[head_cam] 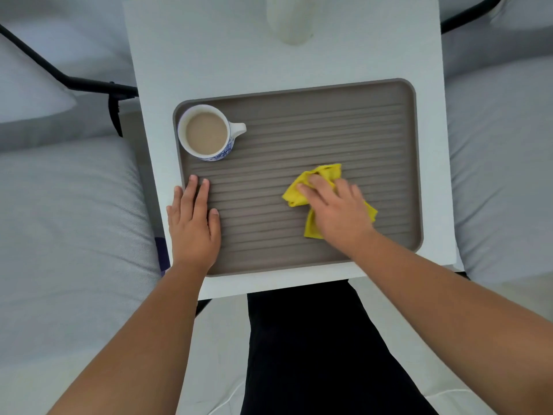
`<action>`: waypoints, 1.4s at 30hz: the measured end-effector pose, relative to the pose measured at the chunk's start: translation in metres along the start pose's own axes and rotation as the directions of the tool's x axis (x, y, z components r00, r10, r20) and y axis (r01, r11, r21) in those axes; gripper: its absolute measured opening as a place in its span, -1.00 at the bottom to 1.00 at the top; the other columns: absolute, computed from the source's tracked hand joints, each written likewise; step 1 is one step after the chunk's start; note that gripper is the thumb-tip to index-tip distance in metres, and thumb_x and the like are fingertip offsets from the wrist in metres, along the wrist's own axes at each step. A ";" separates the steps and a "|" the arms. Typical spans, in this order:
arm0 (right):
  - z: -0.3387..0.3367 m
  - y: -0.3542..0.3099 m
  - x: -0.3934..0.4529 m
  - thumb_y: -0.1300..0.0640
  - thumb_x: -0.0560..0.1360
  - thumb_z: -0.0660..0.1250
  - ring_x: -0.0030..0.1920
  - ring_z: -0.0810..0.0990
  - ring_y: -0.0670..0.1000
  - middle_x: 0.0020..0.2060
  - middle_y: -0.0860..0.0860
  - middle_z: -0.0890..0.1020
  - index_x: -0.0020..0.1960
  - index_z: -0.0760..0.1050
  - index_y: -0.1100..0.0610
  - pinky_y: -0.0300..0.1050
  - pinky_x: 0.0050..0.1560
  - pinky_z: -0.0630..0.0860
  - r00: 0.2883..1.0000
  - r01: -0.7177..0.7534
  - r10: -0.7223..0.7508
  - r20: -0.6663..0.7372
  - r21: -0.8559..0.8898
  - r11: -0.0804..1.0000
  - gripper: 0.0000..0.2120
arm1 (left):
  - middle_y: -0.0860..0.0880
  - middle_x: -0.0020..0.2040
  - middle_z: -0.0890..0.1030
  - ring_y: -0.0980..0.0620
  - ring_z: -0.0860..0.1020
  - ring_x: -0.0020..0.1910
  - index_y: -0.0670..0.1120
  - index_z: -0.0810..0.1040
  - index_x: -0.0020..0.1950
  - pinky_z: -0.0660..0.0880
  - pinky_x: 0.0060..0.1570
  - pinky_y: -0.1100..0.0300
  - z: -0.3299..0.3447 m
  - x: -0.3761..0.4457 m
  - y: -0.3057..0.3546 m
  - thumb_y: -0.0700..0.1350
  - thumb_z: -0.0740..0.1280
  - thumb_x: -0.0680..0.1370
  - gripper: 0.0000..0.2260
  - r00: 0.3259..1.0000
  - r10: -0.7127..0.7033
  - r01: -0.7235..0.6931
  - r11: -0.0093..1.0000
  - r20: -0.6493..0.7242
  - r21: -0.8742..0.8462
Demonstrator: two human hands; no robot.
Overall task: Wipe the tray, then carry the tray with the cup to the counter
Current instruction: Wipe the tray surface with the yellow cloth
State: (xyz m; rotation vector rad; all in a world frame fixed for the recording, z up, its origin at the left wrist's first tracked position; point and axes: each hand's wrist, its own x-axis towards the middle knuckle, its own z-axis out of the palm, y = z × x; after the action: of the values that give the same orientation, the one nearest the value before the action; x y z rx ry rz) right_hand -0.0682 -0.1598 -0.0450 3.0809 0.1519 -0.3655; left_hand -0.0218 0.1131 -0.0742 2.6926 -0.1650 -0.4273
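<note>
A grey-brown ribbed tray [344, 127] lies on a small white table. In its far left corner stands a white and blue cup [209, 134] full of milky coffee, handle pointing right. My right hand [338, 211] presses a crumpled yellow cloth [324, 173] flat on the tray's middle right; the hand looks blurred. My left hand [194, 223] lies flat with fingers spread on the tray's near left edge, just below the cup and apart from it.
The white table [209, 49] carries a pale blurred object [291, 22] at its far edge. Grey cushions [68, 220] flank the table on both sides, with a black metal frame [98, 85] at the left. My dark trousers [308, 339] show below the table.
</note>
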 end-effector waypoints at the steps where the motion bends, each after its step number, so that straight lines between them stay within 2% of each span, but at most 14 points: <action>1: 0.001 0.012 -0.007 0.12 0.41 0.19 -0.10 0.57 0.18 0.24 -0.02 0.57 0.28 0.50 -0.03 -0.03 -0.17 0.45 0.999 -0.043 0.043 -0.012 0.002 0.999 -0.55 | 0.02 0.58 0.13 -0.11 0.01 0.56 0.02 0.18 0.56 -0.02 0.50 -0.15 0.000 0.000 0.000 -0.07 0.10 0.64 -0.53 1.000 -0.002 0.002 1.000 0.003 0.000; 5: 0.007 0.052 -0.036 0.18 0.34 0.36 -0.05 0.51 0.27 0.27 0.11 0.52 0.32 0.46 0.06 0.06 -0.14 0.42 0.961 -0.276 0.274 0.038 0.076 0.958 -0.46 | 0.01 0.58 0.12 -0.11 0.00 0.57 0.01 0.19 0.56 -0.04 0.50 -0.13 -0.001 0.001 0.001 -0.07 0.10 0.64 -0.53 1.000 -0.005 0.005 1.000 0.008 -0.010; 8: 0.008 0.066 -0.054 0.08 0.44 0.22 0.05 0.43 0.29 0.35 0.14 0.42 0.41 0.34 0.08 0.14 -0.05 0.39 0.878 -0.478 0.468 0.102 0.125 0.869 -0.48 | 0.02 0.58 0.13 -0.11 0.00 0.57 0.01 0.20 0.56 -0.04 0.50 -0.14 -0.001 0.000 0.001 -0.08 0.10 0.63 -0.53 1.000 -0.011 0.011 0.999 0.008 -0.030; 12: 0.013 0.045 -0.058 -0.02 0.54 0.17 0.16 0.34 0.34 0.45 0.16 0.24 0.50 0.14 0.10 0.21 0.15 0.33 0.795 -0.604 0.581 0.176 0.142 0.784 -0.42 | 0.02 0.58 0.14 -0.10 0.00 0.57 0.01 0.20 0.55 -0.03 0.49 -0.17 0.000 0.001 0.002 -0.08 0.10 0.62 -0.53 1.000 -0.017 0.017 0.999 -0.002 -0.046; 14: 0.014 0.024 -0.053 -0.05 0.55 0.10 0.17 0.36 0.35 0.46 0.20 0.23 0.50 0.14 0.15 0.17 0.21 0.27 0.813 -0.581 0.555 0.177 0.169 0.796 -0.42 | 0.02 0.58 0.14 -0.10 0.00 0.57 0.01 0.20 0.55 -0.03 0.49 -0.18 0.001 0.001 0.001 -0.08 0.10 0.62 -0.53 1.000 -0.013 0.013 0.999 -0.006 -0.045; 16: 0.014 -0.001 -0.043 -0.03 0.56 0.09 0.16 0.40 0.32 0.45 0.20 0.26 0.49 0.19 0.15 0.12 0.17 0.27 0.860 -0.509 0.483 0.165 0.216 0.833 -0.46 | 0.01 0.58 0.14 -0.11 0.00 0.57 0.01 0.20 0.55 -0.02 0.49 -0.18 0.002 0.000 0.000 -0.08 0.10 0.62 -0.53 1.000 -0.008 0.008 0.999 -0.015 -0.038; 21: 0.007 -0.069 -0.004 0.14 0.47 0.28 -0.03 0.49 0.27 0.34 0.06 0.47 0.36 0.43 0.05 0.07 -0.02 0.45 0.965 -0.260 0.256 0.063 0.393 0.882 -0.55 | -0.03 0.57 0.16 -0.15 0.04 0.56 -0.02 0.22 0.55 0.01 0.48 -0.20 0.003 0.000 -0.001 -0.13 0.15 0.63 -0.53 0.999 0.017 -0.018 1.000 -0.038 -0.023; 23: 0.002 -0.091 0.017 0.15 0.43 0.33 -0.05 0.51 0.24 0.30 0.00 0.51 0.32 0.46 0.02 0.03 -0.09 0.47 0.988 -0.150 0.156 0.012 0.368 0.918 -0.54 | -0.06 0.57 0.18 -0.19 0.07 0.55 -0.04 0.24 0.54 0.04 0.46 -0.22 0.003 0.001 -0.002 -0.15 0.18 0.63 -0.53 0.999 0.030 -0.031 0.999 -0.044 -0.019; 26: -0.006 -0.109 0.044 0.12 0.39 0.34 -0.02 0.49 0.19 0.30 -0.05 0.49 0.33 0.43 0.00 0.01 -0.10 0.44 1.000 -0.024 0.022 0.011 0.304 0.952 -0.50 | -0.07 0.56 0.19 -0.21 0.09 0.54 -0.06 0.25 0.54 0.06 0.45 -0.24 0.003 0.001 -0.003 -0.15 0.18 0.62 -0.54 0.998 0.047 -0.048 0.999 -0.046 -0.015; 30: -0.009 -0.104 0.056 0.08 0.40 0.30 0.02 0.51 0.14 0.28 -0.07 0.50 0.31 0.43 -0.03 -0.01 -0.07 0.43 0.999 0.051 -0.053 0.010 0.161 0.986 -0.53 | -0.05 0.56 0.19 -0.20 0.08 0.54 -0.05 0.25 0.54 0.06 0.45 -0.25 0.003 0.001 -0.004 -0.16 0.19 0.63 -0.54 0.997 0.057 -0.058 0.998 -0.044 -0.031; 33: -0.009 -0.087 0.051 0.12 0.44 0.27 0.02 0.51 0.18 0.24 -0.02 0.53 0.26 0.48 0.00 0.02 -0.08 0.41 1.000 0.009 -0.011 0.014 0.184 0.983 -0.62 | -0.02 0.57 0.17 -0.18 0.06 0.55 -0.02 0.23 0.55 0.01 0.47 -0.21 0.003 0.000 -0.005 -0.12 0.16 0.63 -0.54 0.999 0.046 -0.047 0.998 -0.028 -0.036; 37: 0.000 -0.055 0.036 0.20 0.39 0.35 -0.03 0.53 0.22 0.18 0.05 0.58 0.20 0.55 0.04 0.05 -0.10 0.45 0.993 -0.092 0.105 -0.049 0.221 0.971 -0.63 | 0.01 0.57 0.17 -0.16 0.05 0.55 0.01 0.22 0.54 -0.01 0.47 -0.19 0.004 0.001 -0.006 -0.08 0.12 0.62 -0.54 0.999 0.028 -0.029 0.999 -0.022 -0.042; 42: 0.001 -0.064 0.034 0.30 0.37 0.34 -0.15 0.51 0.24 0.11 0.11 0.62 0.13 0.60 0.11 0.02 -0.11 0.48 0.946 -0.217 0.290 -0.142 0.383 0.898 -0.65 | 0.01 0.57 0.17 -0.16 0.06 0.55 0.02 0.21 0.54 0.01 0.46 -0.22 0.007 0.001 -0.007 -0.06 0.10 0.62 -0.54 0.999 0.032 -0.033 0.999 -0.025 -0.029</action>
State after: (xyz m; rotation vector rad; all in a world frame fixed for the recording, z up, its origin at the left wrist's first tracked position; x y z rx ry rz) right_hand -0.0423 -0.0933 -0.0551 3.4330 -0.3575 -0.0816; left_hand -0.0231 0.1166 -0.0836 2.6610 -0.1941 -0.3841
